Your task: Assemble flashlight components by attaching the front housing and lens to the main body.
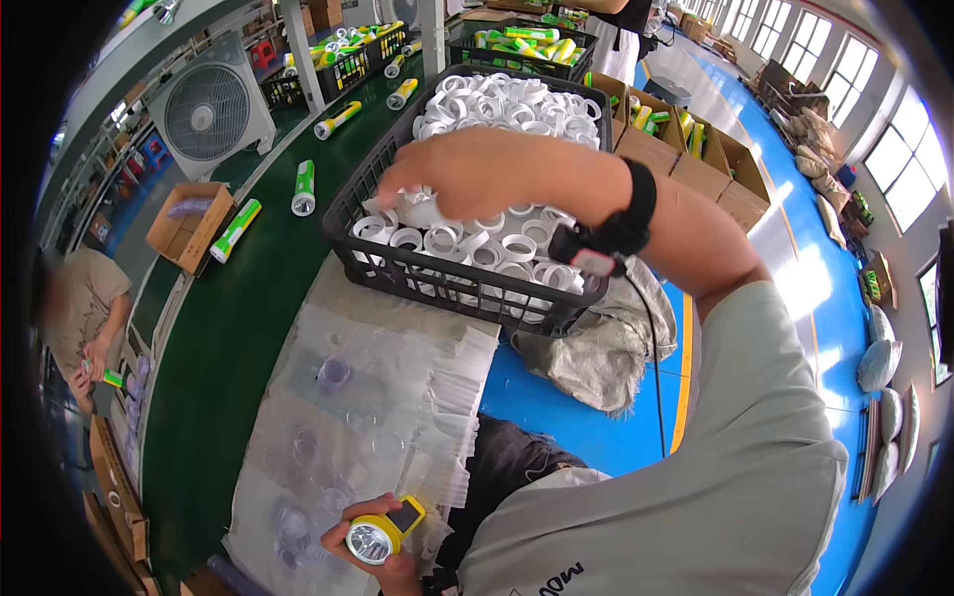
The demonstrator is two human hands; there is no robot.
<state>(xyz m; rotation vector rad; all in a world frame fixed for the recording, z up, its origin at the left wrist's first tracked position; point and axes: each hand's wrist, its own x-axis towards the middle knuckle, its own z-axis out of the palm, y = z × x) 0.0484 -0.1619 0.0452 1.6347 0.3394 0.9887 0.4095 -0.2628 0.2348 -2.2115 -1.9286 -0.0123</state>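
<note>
My left hand (388,568) holds a yellow flashlight (396,526) at the bottom of the view, its round silver lens facing me and a dark rectangular panel on its side. My right hand (467,171) reaches across into a black plastic crate (437,275) heaped with white plastic rings (517,248). Its fingers are bent down around a white ring (421,211), which they partly cover. Below the crate, a whitish sheet (338,437) covers the work surface, with several clear round plastic pieces (334,373) on it.
A green conveyor belt (214,348) runs along the left, carrying green-and-white flashlights (303,189). Farther back stand crates of flashlights (522,47) and cardboard boxes (651,149). Across the belt, a co-worker (89,308) handles a green piece. A grey fan unit (207,104) stands behind.
</note>
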